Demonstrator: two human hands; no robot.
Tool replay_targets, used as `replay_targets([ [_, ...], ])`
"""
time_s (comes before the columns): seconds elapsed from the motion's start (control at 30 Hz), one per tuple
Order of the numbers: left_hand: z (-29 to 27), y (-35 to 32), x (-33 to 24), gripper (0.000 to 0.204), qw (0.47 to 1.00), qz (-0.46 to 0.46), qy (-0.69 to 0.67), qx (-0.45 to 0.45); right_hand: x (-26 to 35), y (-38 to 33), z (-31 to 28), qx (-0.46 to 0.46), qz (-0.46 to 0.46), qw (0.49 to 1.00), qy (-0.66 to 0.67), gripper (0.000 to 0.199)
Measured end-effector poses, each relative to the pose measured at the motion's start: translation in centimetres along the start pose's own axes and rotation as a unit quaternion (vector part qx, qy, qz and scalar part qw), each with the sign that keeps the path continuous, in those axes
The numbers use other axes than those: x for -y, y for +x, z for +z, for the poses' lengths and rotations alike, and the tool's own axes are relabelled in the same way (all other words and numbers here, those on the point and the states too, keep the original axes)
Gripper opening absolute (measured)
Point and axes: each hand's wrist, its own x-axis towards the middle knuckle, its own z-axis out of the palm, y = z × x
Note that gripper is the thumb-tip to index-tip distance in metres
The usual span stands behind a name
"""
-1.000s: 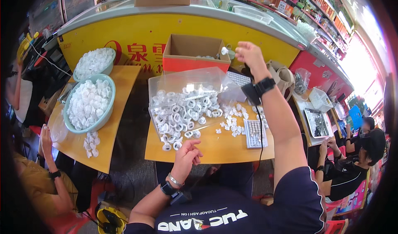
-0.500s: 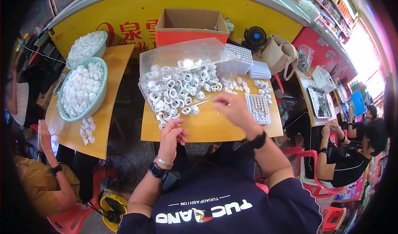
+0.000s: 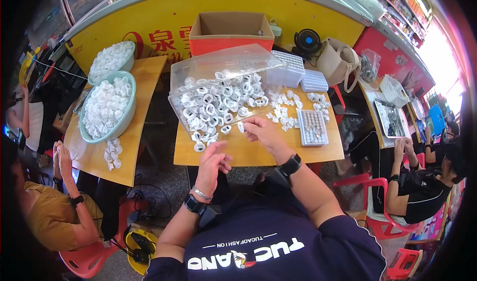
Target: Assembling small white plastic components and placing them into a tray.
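My right hand [image 3: 264,136] is over the front of the table, its thumb and fingertips pinched on a small white plastic piece [image 3: 241,127]. To its left, my left hand [image 3: 212,165] hovers at the table's front edge with fingers loosely bent and apart; nothing shows in it. Beyond both hands, many white plastic ring-shaped parts [image 3: 208,111] spill out of a clear plastic bin [image 3: 191,78] lying tilted. Right of my right hand sits a clear tray of small round pieces [image 3: 313,140], with small white pieces [image 3: 284,113] scattered beside it.
Stacked trays [image 3: 287,68], a cardboard box [image 3: 231,42], a small black fan [image 3: 307,41] and a beige bag [image 3: 338,59] stand at the back. On the left table [image 3: 130,156] are green basins [image 3: 130,113] of white parts. Co-workers sit on both sides.
My right hand has moved left and toward me, and a white piece now shows at its fingertips. My left hand stays near the front edge. The view has shifted slightly.
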Motion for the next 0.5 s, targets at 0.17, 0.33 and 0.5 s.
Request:
replay_targets([
  [0.17,2.3,0.1,-0.6,0.041,0.998,0.032,0.024,0.039,0.1,-3.9,-0.7,0.109,0.077,0.954,0.267,0.019],
  [0.33,3.7,0.4,-0.3,0.04,0.996,0.022,0.056,0.069,-0.2,-5.9,-0.8,0.167,0.1,0.942,0.274,0.021],
  [0.5,4.7,0.4,0.1,0.034,0.991,0.046,0.096,0.08,-0.7,-6.3,-0.8,0.181,0.099,0.939,0.277,0.022],
])
